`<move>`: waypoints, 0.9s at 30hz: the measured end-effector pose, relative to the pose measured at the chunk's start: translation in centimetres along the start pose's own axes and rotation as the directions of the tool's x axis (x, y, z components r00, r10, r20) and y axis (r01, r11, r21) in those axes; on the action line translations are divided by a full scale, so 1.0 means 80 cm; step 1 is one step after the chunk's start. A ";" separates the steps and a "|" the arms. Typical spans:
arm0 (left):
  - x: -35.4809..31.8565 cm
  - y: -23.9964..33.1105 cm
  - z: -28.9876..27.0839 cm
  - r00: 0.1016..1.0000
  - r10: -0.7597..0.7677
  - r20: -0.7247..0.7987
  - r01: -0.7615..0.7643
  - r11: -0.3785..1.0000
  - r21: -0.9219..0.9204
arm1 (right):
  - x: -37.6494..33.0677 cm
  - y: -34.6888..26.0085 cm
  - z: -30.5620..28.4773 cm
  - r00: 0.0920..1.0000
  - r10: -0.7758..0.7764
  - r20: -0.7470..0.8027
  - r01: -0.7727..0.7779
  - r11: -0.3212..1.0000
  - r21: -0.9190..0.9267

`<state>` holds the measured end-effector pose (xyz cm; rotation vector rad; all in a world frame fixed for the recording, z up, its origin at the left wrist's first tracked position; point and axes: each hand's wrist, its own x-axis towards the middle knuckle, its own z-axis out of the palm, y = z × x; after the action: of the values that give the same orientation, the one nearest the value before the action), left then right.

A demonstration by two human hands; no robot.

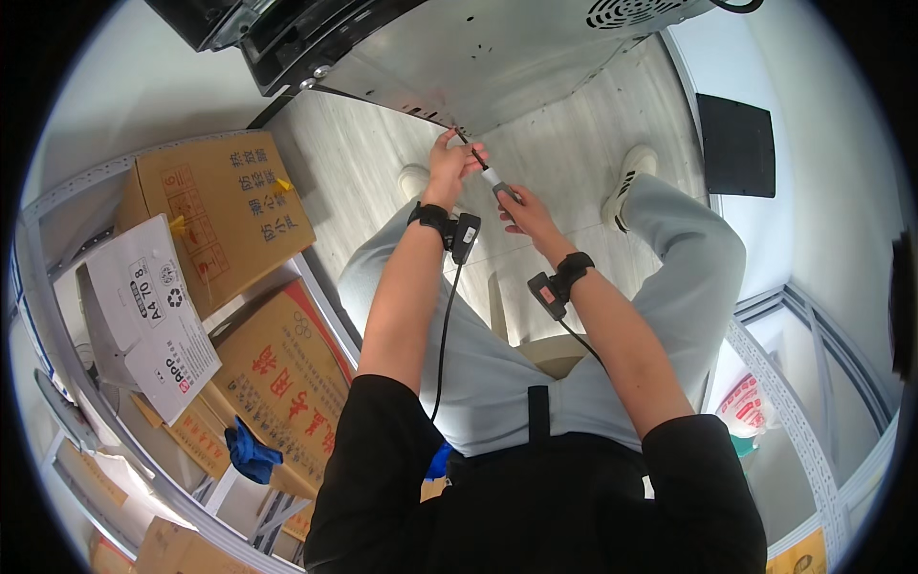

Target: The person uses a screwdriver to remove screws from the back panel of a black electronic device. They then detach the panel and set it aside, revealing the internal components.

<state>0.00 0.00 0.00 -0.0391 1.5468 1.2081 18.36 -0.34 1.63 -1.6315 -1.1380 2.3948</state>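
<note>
1. Pale wood-grain floor point(559, 158) spreads below.
2. A grey metal casing point(478, 62) stands ahead.
3. Cardboard boxes point(225, 220) crowd a metal rack point(76, 185) at left.
4. Left hand point(448, 165) is near the casing's edge; I cannot tell whether its fingers pinch anything.
5. Right hand point(532, 218) has fingers closed around a screwdriver point(496, 182), shaft reaching that edge.

Grey screwdriver handle point(503, 187), silver panel point(521, 57), wood-grained floor point(574, 124)

Metal cab. point(507, 62) cut off @ top.
</note>
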 end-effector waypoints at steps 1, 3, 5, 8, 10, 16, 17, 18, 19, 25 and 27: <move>-0.001 0.000 0.000 1.000 0.001 -0.011 -0.001 1.000 0.007 | -0.001 0.000 0.001 1.000 -0.005 -0.002 0.005 1.000 0.005; -0.002 0.000 -0.001 1.000 0.003 -0.022 -0.002 1.000 0.018 | -0.002 0.001 0.002 1.000 -0.008 0.016 0.008 1.000 0.014; -0.002 0.000 -0.002 1.000 0.006 -0.021 -0.005 1.000 0.027 | 0.000 0.003 0.002 0.999 -0.004 0.054 0.003 1.000 0.023; -0.002 0.002 -0.001 1.000 0.013 -0.018 -0.013 1.000 0.028 | 0.000 0.005 0.003 0.998 -0.002 0.066 -0.002 0.999 0.052; -0.003 0.003 -0.001 1.000 0.007 -0.025 -0.006 1.000 0.024 | -0.002 0.004 0.003 0.996 0.018 0.089 -0.022 0.999 0.043; -0.003 0.002 0.004 1.000 0.013 -0.017 -0.012 0.999 0.031 | -0.001 0.006 0.000 0.998 0.006 0.070 -0.010 0.998 0.064; -0.003 0.002 0.004 1.000 0.016 -0.014 -0.015 0.999 0.033 | 0.000 0.008 -0.001 0.998 -0.001 0.061 -0.004 0.997 0.074; -0.004 0.002 0.004 1.000 0.018 -0.012 -0.017 0.999 0.034 | 0.000 0.008 0.000 0.998 0.000 0.065 -0.005 0.997 0.080; -0.003 0.002 0.004 1.000 0.019 -0.010 -0.019 0.999 0.034 | -0.001 0.008 0.000 0.998 0.000 0.070 -0.006 0.996 0.086; -0.007 0.005 0.006 1.000 0.020 -0.017 -0.020 0.999 0.036 | -0.005 0.004 0.001 0.998 0.014 0.066 -0.019 0.997 0.072; -0.006 0.004 0.004 0.999 0.022 -0.023 -0.022 0.999 0.035 | -0.006 0.002 0.002 0.997 0.015 0.077 -0.021 0.997 0.070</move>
<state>0.19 0.12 0.61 -0.0139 1.5918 1.2018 18.53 -0.76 1.93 -1.5480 -1.0403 2.4985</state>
